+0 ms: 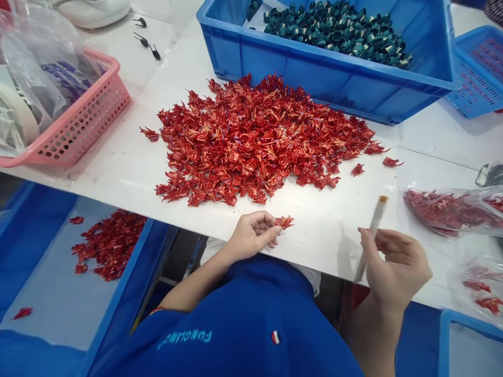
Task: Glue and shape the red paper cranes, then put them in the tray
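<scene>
At left, shows a pink basket (94, 118) and a blue bin (118, 298) of red pieces (112, 246). In the left hand (253, 234), pinches one red piece (286, 222) between thumb and fingertips, with others curled, just in front of a broad red pile (251, 141). Beyond it, shows a blue crate (334, 78) of green parts (341, 31). In the right hand (396, 267), grips a pale stick (376, 220) between thumb and half-curled fingers, near a clear bag (451, 209) of red pieces.

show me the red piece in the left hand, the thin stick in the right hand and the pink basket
Red piece (285, 222): head view, on its exposed end
Thin stick (377, 215): head view, on its pale shaft
Pink basket (87, 121): head view, on its perforated side
</scene>
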`<state>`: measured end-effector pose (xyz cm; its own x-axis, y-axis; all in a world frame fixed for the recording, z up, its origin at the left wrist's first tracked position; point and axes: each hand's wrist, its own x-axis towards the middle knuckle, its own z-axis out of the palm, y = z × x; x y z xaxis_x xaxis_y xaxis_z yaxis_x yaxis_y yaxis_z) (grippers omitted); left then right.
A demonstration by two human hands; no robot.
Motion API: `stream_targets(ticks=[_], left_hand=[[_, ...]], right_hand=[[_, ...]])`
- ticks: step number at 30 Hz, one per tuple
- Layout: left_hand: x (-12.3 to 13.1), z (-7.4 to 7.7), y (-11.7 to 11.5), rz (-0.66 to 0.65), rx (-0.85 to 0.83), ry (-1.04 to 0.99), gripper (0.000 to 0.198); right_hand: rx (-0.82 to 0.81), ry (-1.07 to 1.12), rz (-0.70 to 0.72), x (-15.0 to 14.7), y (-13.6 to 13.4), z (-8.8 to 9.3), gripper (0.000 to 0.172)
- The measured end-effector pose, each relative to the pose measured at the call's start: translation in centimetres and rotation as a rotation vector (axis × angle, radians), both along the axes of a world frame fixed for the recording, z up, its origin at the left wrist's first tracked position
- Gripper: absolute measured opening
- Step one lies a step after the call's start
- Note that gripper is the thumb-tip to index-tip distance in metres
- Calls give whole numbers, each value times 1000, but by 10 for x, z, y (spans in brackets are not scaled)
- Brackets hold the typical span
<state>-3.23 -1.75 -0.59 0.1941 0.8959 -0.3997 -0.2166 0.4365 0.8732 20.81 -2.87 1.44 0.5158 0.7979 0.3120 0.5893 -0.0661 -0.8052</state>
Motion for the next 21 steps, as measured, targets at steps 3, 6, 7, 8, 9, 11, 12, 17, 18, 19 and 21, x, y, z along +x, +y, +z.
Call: stream_targets(ticks=[3,6,7,8,9,11,12,17,18,19,21], left_hand=[[-1,-1,1,-23,5,-6,39],[-2,-2,1,-37,22,-5,38],[-2,-2,1,-42,29,-5,38],[-3,-3,1,-46,33,-3,38],[-3,-3,1,-48,36,2,38],[-4,-5,0,-50,40,17,37],[-4,-6,0,-50,42,25,37],[-1,-8,0,-49,49,57,37],[-1,-8,-1,-50,47,55,37],[0,-8,-1,-52,45,53,37],[0,-7,-1,-51,40,52,36]], right_hand=[[76,366,164,-7,1,19,34],[-3,636,398,-8,4,26,26],[-11,693,466,-9,6,25,25],[-2,725,522,-11,7,23,27],[17,737,560,-15,8,21,28],[49,717,561,-25,8,14,25],[56,686,524,-31,7,11,22],[170,335,346,-58,0,-2,17],[189,268,369,-61,-1,-3,14],[198,217,407,-63,0,-4,11],[193,150,501,-68,2,-3,7]])
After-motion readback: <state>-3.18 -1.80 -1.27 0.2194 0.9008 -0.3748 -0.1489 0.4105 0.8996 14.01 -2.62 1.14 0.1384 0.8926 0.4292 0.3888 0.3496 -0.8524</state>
